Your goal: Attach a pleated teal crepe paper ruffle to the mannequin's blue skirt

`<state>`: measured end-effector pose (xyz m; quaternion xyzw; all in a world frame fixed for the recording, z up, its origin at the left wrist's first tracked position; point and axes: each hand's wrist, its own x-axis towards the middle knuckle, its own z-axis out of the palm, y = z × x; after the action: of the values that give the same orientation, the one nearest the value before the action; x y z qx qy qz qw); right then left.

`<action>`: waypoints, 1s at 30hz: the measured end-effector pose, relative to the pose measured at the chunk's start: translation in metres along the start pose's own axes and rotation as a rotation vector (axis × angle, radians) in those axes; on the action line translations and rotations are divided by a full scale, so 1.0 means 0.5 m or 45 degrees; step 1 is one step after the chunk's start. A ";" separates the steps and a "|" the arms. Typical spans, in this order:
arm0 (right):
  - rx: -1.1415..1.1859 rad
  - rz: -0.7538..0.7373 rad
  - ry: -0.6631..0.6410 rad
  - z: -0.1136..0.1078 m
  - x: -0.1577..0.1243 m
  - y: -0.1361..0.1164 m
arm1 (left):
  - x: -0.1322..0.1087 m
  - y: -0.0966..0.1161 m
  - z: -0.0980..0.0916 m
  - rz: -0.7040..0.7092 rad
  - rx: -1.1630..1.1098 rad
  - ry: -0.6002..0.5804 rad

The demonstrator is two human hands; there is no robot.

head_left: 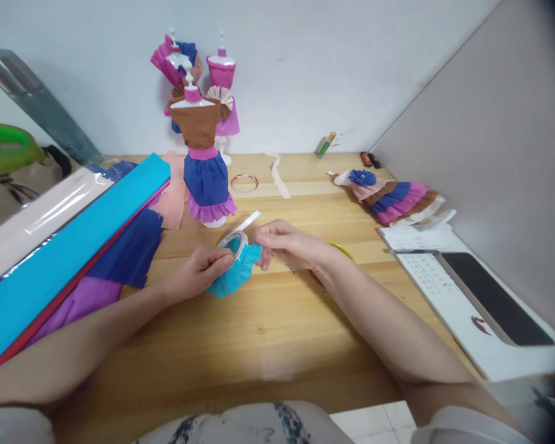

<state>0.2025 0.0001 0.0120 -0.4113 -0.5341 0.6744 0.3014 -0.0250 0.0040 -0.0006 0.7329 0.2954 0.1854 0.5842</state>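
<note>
My left hand grips a ring-shaped roll of tape with the thumb on top. Gathered turquoise crepe paper hangs in ruffles along the roll's near side, and a loose white strip sticks out beyond it. To the right, my right hand has its thumb and fingers closed at the paper's ruffled end; the fingertips partly hide that contact. Just behind the roll stands a small dress form dressed in brown, blue and purple paper.
Long crepe paper packs lie at left. Two more dress forms stand by the wall. A paper dress and a white board with a dark tablet-like panel lie right. Yellow-handled scissors are partly behind my right arm.
</note>
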 end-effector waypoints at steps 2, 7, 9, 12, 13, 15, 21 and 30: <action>-0.054 -0.146 0.184 -0.005 -0.004 -0.006 | -0.001 -0.002 0.000 -0.015 -0.044 -0.011; -0.254 -0.459 0.153 0.010 -0.008 -0.007 | 0.003 -0.006 -0.009 0.045 -0.002 -0.068; -0.421 -0.483 -0.032 0.016 -0.010 -0.006 | 0.005 -0.006 -0.013 0.115 0.093 -0.098; -0.743 -0.613 -0.091 0.018 -0.010 -0.005 | 0.008 -0.003 -0.017 0.224 0.343 -0.050; -0.826 -0.655 -0.089 0.017 -0.010 -0.004 | 0.009 -0.003 -0.016 0.277 0.432 -0.016; -0.905 -0.684 -0.097 0.014 -0.007 -0.001 | 0.009 -0.003 -0.014 0.381 0.559 0.038; -0.787 -0.572 -0.096 -0.023 0.000 0.015 | -0.003 -0.010 -0.004 0.433 0.209 0.366; -0.623 -0.578 -0.250 -0.060 -0.007 0.001 | 0.030 -0.048 -0.045 0.289 0.053 0.793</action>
<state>0.2307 0.0112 0.0096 -0.2752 -0.7842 0.4785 0.2834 -0.0327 0.0337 -0.0193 0.6810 0.3798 0.4585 0.4264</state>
